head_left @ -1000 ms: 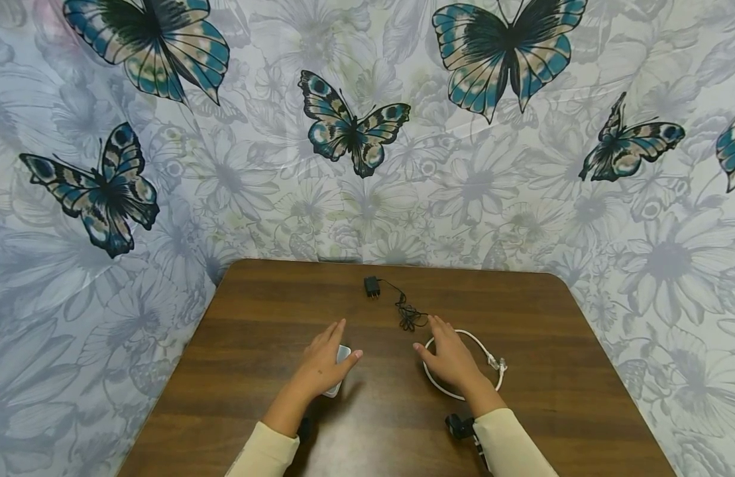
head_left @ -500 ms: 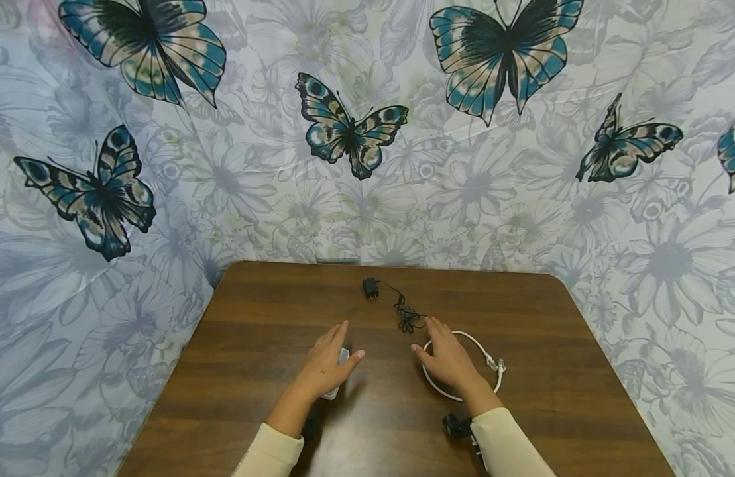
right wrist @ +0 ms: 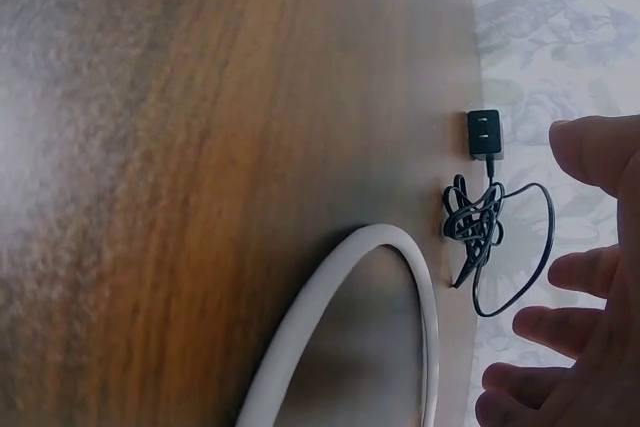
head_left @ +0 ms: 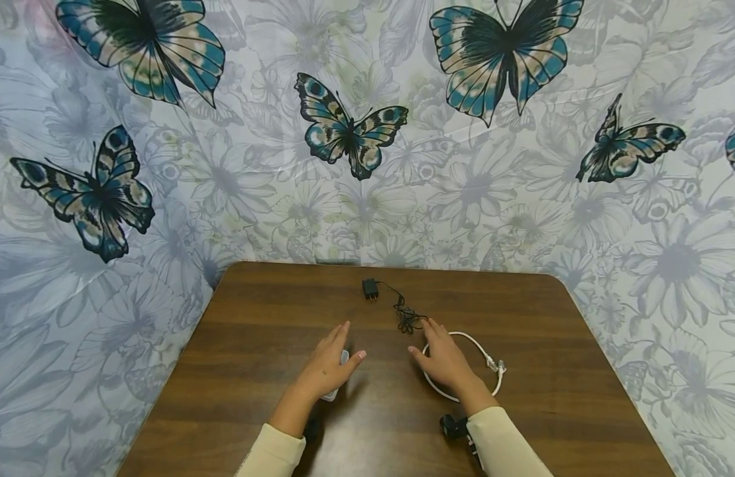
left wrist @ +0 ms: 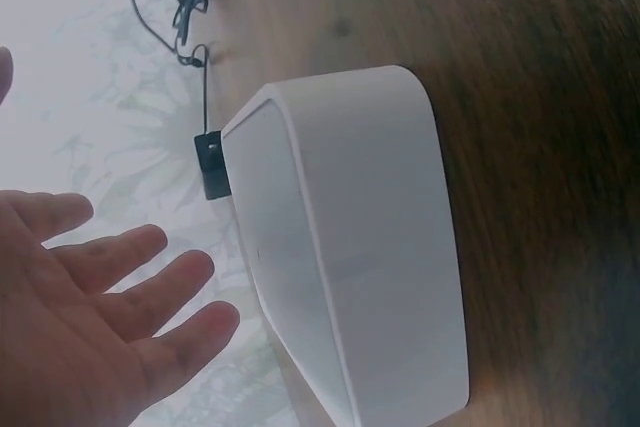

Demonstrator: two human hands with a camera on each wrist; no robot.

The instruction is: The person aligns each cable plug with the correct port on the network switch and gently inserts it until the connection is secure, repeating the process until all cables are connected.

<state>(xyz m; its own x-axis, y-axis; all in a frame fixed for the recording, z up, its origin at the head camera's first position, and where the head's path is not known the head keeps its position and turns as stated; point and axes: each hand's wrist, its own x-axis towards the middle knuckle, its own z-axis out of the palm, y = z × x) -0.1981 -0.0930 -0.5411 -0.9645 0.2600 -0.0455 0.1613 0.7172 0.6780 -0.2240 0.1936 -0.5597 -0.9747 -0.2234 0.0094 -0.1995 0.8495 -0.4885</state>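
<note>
My left hand (head_left: 324,371) is held over a white box-shaped device with a pale grey top (left wrist: 370,247), hiding most of it in the head view. Its fingers are spread and hold nothing. On the other side, my right hand (head_left: 446,363) hovers over a looped white cable (head_left: 477,342) with clear plugs at its ends, fingers extended and thumb apart. Part of the loop is hidden beneath that hand. Farther back lies a black power adapter (head_left: 370,289) with two prongs. Its thin black cord (head_left: 407,319) is bundled close to the right fingertips in the head view.
Everything lies on a brown wood-grain table (head_left: 272,298) with rounded far corners. Behind it hangs a floral cloth (head_left: 254,218) printed with blue butterflies. A black wrist camera (head_left: 453,426) sits under the right wrist.
The right hand has drifted slightly left and the left hand slightly right. The device, cable and adapter stay where they were on the table.
</note>
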